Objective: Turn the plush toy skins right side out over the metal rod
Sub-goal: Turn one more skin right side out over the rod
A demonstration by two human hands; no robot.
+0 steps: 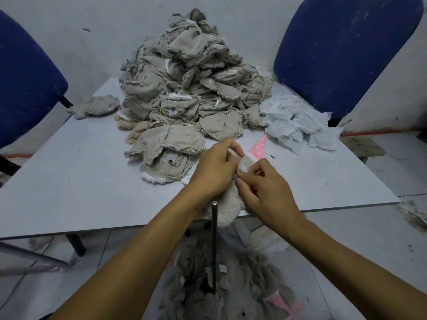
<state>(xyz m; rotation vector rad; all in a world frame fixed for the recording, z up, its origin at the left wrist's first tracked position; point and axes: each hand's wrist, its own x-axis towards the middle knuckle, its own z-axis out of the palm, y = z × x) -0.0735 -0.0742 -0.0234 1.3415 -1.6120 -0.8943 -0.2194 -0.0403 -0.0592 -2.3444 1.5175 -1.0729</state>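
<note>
Above table edge: two hands (240, 176) pinch one skin (227, 211); one rod (214, 245); pile (184, 88) uncountable

The light over my desk (69, 181) is dim, flat and bluish, with only soft shadows. The wide lens bends the chairs (342, 54) at the edges, and the floor pile (231, 285) looks blurred.

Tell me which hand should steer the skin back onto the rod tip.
Probably the left hand: it grips the fluffy skin directly above the rod tip, which stands bare beside the skin's lower end. The right hand sits farther to the side, pinching the upper edge.
</note>
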